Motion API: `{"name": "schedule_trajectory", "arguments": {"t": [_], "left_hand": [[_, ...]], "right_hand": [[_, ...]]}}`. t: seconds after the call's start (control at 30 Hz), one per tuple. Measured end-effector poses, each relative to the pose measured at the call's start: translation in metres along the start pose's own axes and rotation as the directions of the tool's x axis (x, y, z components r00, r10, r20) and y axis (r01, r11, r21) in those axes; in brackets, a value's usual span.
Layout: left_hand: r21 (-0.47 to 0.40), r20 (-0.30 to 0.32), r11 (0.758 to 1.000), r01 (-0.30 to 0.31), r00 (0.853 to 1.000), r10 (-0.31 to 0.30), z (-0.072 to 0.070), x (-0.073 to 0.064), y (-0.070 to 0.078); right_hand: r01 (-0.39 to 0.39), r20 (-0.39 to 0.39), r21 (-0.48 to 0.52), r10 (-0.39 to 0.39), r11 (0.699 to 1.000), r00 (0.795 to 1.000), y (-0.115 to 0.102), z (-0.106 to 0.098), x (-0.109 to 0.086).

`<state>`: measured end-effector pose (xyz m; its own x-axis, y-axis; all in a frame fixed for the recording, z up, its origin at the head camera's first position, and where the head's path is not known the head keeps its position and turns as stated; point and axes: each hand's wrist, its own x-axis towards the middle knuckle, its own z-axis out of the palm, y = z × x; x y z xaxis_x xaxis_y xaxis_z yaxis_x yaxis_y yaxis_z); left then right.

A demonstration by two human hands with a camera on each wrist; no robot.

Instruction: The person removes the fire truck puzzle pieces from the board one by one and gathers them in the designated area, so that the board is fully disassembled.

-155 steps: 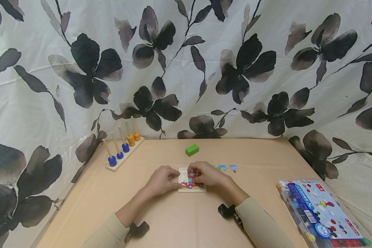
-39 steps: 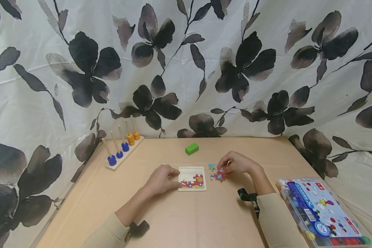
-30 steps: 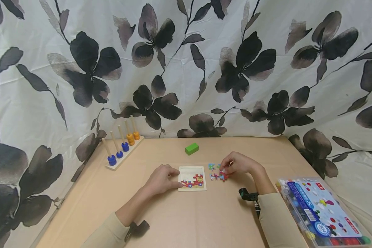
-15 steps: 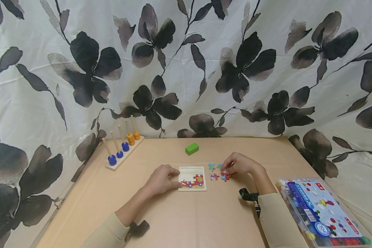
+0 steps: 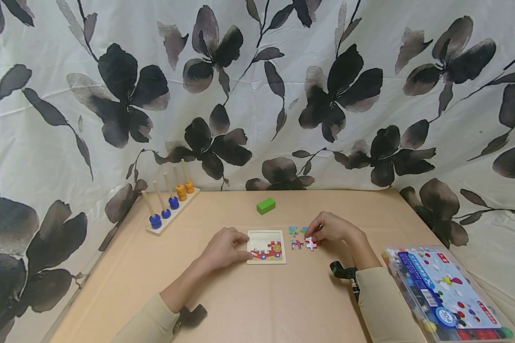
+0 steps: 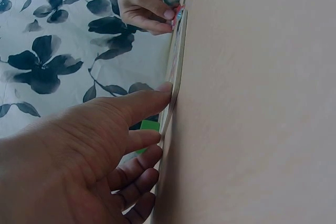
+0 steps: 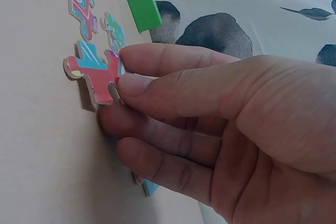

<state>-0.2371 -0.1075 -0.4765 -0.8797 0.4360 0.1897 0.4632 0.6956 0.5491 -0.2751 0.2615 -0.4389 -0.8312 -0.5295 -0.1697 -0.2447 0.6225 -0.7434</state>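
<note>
A shallow wooden jigsaw tray (image 5: 266,247) lies mid-table with a partly filled red vehicle picture; its upper part shows bare wood. My left hand (image 5: 225,249) touches the tray's left edge with thumb and index finger spread apart; its other fingers are loosely bent. To the tray's right, my right hand (image 5: 332,226) pinches a red and blue jigsaw piece (image 7: 97,74) between thumb and fingers, tilted off the table. Beside it lie loose pieces: a red one (image 5: 296,245), a blue-green one (image 5: 293,231) and another (image 5: 303,229) partly behind the fingers.
A green block (image 5: 266,206) lies beyond the tray. At the back left stands a peg stacker (image 5: 171,214) with blue and orange rings. A clear case of coloured parts (image 5: 448,295) sits at the right edge. A floral curtain (image 5: 257,95) hangs behind the table.
Since the oldest frame, my right hand has left the tray for the loose pieces at its right. Lately it has tilted the pinched piece, which now catches the light. My left hand stays put.
</note>
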Motion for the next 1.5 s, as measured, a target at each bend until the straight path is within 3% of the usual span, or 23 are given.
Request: {"name": "schedule_trajectory", "arguments": {"t": [0.57, 1.5], "left_hand": [[-0.007, 0.001, 1.0, -0.006, 1.0, 0.006, 0.0005, -0.0002, -0.0007], [0.0, 0.013, 1.0, -0.004, 1.0, 0.004, 0.0005, -0.0002, -0.0011]], "right_hand": [[-0.011, 0.015, -0.024, 0.012, 1.0, 1.0, 0.0002, 0.0024, 0.0022], [-0.01, -0.028, -0.058, 0.008, 0.998, 1.0, 0.0014, 0.0031, 0.0041]]}}
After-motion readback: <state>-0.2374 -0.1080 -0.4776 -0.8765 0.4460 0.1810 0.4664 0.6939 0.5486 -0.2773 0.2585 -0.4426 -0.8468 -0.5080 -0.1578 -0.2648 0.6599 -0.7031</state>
